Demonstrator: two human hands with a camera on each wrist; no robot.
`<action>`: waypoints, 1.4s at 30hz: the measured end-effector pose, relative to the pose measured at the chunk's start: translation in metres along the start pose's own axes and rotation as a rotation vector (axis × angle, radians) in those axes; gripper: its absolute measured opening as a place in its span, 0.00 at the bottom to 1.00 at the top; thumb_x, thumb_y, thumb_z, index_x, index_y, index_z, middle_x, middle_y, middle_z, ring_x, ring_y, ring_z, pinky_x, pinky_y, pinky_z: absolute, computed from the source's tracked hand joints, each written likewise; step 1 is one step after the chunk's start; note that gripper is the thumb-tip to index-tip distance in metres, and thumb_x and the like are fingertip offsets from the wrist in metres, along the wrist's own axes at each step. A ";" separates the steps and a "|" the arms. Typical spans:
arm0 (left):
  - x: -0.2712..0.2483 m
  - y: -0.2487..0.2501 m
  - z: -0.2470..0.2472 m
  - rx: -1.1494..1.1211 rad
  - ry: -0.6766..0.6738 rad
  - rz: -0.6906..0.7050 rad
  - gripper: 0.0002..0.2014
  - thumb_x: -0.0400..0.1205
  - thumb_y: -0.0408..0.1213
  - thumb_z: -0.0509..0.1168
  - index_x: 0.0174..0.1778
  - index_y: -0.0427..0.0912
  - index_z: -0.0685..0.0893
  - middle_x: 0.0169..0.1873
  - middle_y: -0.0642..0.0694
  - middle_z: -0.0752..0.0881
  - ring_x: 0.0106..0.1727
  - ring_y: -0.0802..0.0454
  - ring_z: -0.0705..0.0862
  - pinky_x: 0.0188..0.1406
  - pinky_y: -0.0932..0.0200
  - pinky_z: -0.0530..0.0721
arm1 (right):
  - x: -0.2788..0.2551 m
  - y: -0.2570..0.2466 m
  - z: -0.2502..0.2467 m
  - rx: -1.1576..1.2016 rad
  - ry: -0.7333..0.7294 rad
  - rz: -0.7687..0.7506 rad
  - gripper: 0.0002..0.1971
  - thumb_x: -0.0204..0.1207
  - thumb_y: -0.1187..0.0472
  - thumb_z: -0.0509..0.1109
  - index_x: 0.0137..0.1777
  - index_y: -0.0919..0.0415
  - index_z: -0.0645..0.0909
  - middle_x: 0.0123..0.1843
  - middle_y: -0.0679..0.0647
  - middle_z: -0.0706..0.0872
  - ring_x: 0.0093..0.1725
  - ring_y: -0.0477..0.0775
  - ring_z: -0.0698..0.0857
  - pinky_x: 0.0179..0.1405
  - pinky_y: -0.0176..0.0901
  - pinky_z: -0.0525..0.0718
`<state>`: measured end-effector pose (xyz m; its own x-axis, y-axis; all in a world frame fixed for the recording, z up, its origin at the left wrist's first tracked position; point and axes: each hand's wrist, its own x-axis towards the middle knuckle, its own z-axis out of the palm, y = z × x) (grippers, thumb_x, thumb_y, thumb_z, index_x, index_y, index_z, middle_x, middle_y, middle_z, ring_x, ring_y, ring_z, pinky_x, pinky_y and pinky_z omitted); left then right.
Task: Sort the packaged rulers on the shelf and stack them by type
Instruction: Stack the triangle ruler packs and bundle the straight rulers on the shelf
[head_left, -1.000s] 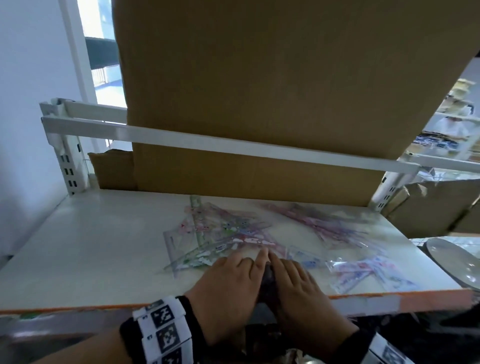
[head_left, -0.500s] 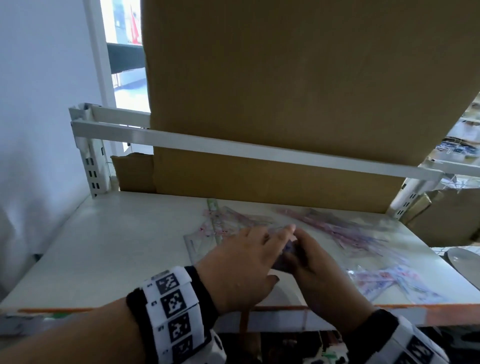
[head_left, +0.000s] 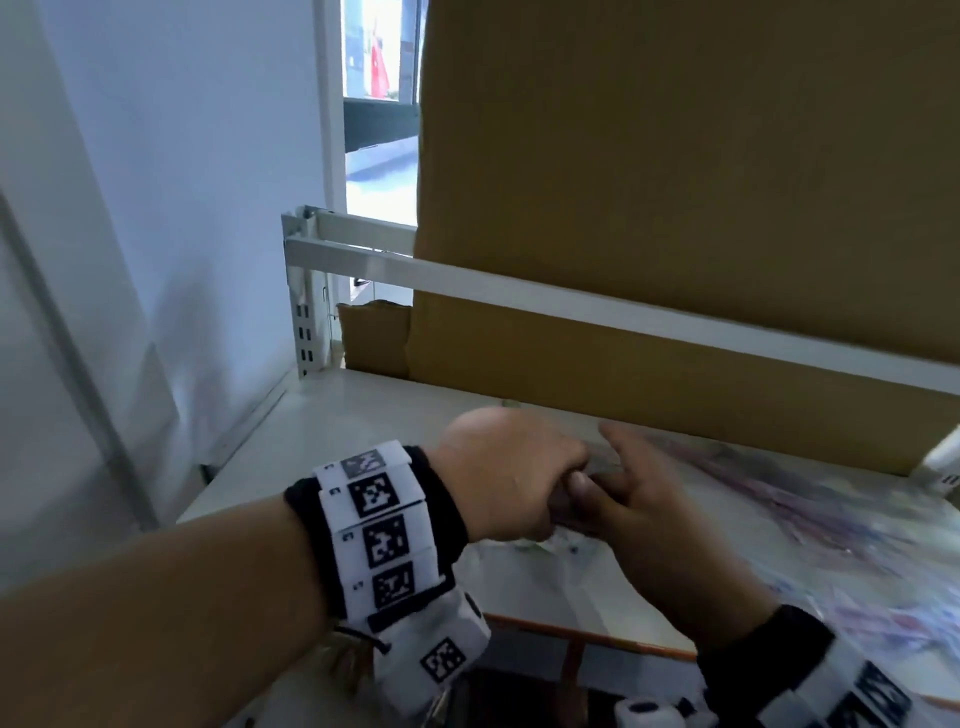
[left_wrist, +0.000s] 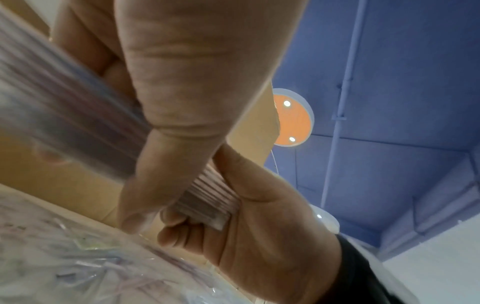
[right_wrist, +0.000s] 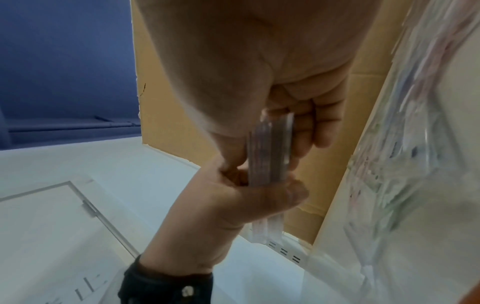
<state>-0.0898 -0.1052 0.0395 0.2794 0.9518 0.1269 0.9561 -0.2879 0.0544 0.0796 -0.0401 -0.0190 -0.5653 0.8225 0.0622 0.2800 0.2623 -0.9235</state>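
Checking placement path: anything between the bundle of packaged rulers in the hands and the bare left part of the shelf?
Nothing visible. Both the left hand and the right hand grip the ruler bundle above the shelf. The loose packaged rulers lie to the right, and the cardboard box stands at the back.

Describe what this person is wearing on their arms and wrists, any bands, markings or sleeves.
Both forearms are bare, with no sleeves. The left hand has a black wristband wrapped in white blocks printed with black square coded markers; a further marked white block hangs beneath. The right hand wears a matching black band with marked white blocks. No gloves, rings or cables show.
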 end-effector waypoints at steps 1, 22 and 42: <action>0.000 -0.007 -0.003 0.005 -0.014 -0.028 0.09 0.75 0.49 0.71 0.47 0.54 0.79 0.38 0.55 0.83 0.37 0.55 0.81 0.34 0.55 0.81 | 0.000 0.001 -0.001 -0.057 0.033 -0.031 0.51 0.54 0.16 0.66 0.79 0.32 0.59 0.50 0.40 0.92 0.54 0.37 0.88 0.55 0.49 0.84; 0.045 -0.197 0.034 0.050 -0.506 -0.441 0.26 0.71 0.59 0.76 0.61 0.51 0.83 0.49 0.52 0.86 0.47 0.54 0.82 0.38 0.60 0.76 | -0.032 0.041 -0.011 -0.754 0.215 -0.235 0.18 0.76 0.46 0.65 0.63 0.50 0.81 0.42 0.36 0.79 0.47 0.50 0.84 0.47 0.49 0.80; 0.049 -0.202 0.035 0.036 -0.531 -0.599 0.48 0.65 0.64 0.78 0.75 0.44 0.69 0.61 0.46 0.83 0.52 0.50 0.82 0.48 0.55 0.82 | -0.035 0.052 -0.011 -0.792 0.395 -0.408 0.13 0.79 0.48 0.60 0.55 0.53 0.80 0.38 0.37 0.75 0.42 0.50 0.82 0.43 0.44 0.78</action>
<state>-0.2660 0.0029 0.0003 -0.2863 0.8696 -0.4023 0.9566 0.2830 -0.0691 0.1227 -0.0495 -0.0645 -0.4739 0.6653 0.5769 0.6426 0.7092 -0.2901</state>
